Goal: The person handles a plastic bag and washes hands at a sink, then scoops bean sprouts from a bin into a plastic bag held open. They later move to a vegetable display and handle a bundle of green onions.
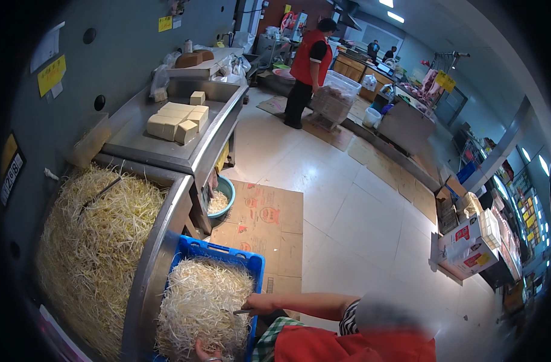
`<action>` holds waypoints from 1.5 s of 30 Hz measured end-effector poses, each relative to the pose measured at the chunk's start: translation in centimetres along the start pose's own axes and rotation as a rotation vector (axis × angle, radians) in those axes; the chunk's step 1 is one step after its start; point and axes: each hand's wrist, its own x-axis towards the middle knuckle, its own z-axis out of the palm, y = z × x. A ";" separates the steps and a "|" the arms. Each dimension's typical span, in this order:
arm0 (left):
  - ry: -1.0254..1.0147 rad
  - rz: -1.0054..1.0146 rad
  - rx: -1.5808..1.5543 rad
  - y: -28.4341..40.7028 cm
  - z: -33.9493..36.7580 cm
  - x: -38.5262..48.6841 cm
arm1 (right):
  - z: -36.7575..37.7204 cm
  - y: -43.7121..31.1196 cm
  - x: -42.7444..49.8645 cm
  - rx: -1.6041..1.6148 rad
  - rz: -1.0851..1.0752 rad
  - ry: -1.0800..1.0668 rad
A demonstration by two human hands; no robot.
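Note:
Below me, a blue plastic crate (260,267) is heaped with white bean sprouts (203,289). At the crate's right side, my right hand (259,303) grips a thin dark handle (240,311), whose far end meets the sprouts; I cannot tell which tool it is. My left hand (207,350) is at the bottom edge of the picture, its fingers partly buried among the sprouts and a band at the wrist. How firmly its fingers close is hidden. Left of the crate, a steel trough (142,289) holds a larger heap of yellowish bean sprouts (101,231).
Tofu blocks (169,122) stand on a steel counter (131,145) beyond the trough. What looks like another hand (212,181) reaches into a teal basin (230,199). Flattened cardboard (280,226) covers some floor. A person in a red vest (308,59) stands near a stacked crate (334,102).

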 end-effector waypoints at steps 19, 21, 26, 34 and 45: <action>-0.072 0.307 0.377 0.6 9.7 -5.7 | 0.7 1.7 -2.8 0.169 0.303 0.083; -0.051 0.197 0.352 1.0 10.1 -6.8 | -0.2 2.6 -3.4 0.249 0.280 0.127; 0.243 0.639 0.573 1.3 5.1 -9.0 | -3.6 2.3 -5.1 0.314 0.516 0.136; 0.457 0.372 0.575 -2.2 -2.5 -6.7 | -6.2 -0.9 -2.0 -0.086 0.262 -0.004; 0.320 0.760 0.476 -5.3 5.5 -3.9 | -2.1 -1.1 2.4 0.230 0.106 -0.159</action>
